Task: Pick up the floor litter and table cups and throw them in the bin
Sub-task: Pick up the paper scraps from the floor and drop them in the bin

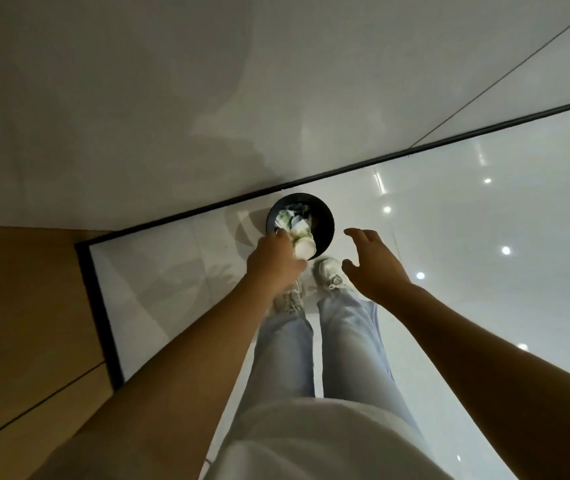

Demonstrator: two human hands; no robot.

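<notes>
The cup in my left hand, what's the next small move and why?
Probably just let go. The left hand holds the white cup right over the open black bin, which already has litter inside, so it should drop straight in. The right hand is open and empty.

1. The bin (326, 225) is round and black, standing upright and open-topped on the glossy white floor, close against the dark strip at the foot of the wall.
2. Crumpled litter (294, 218), white with green and blue patches, lies piled inside the bin and fills much of its mouth.
3. A white cup (305, 250) hangs tilted over the bin's near rim, bottom end toward the camera, its other end hidden.
</notes>
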